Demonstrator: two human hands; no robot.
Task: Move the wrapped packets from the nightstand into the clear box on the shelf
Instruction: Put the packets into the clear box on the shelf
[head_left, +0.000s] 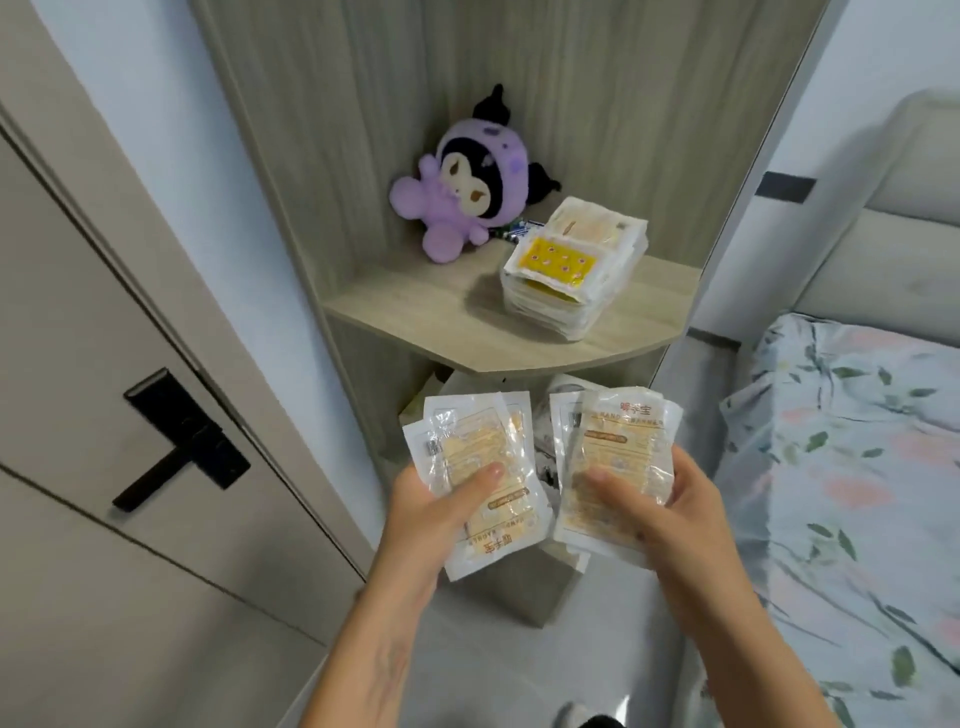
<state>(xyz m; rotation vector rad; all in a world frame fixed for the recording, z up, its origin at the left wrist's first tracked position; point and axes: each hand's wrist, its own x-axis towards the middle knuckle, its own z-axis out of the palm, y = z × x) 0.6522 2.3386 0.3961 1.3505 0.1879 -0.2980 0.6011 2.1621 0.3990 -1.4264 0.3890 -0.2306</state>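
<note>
Both hands are loaded. The left hand (447, 512) is clenched on a fanned sheaf of wrapped packets (470, 467), thumb pressed across the printed faces and fingers hidden beneath; the right hand (670, 512) grips a second sheaf (613, 467) in the same manner. Above and beyond both grips, on the shelf (415, 312), stands the clear box (571, 270), already packed close to its rim with like packets, a yellow-faced one uppermost. A purple plush toy (467, 187) sits behind the box, near it but apart. Assessment: the step in hand is carriage to the box. The wrappers look slick and each sheaf is splayed, so the outer packets, held only by friction, appear liable to slide out below the thumbs. Recommended practice: square each sheaf against the palm before lifting, bring one hand over the box at a time, lay the packets flat on the existing stack, and loosen the thumb only once they rest there. Remaining room in the box cannot be confirmed; overfilling may spill packets onto the shelf.
</note>
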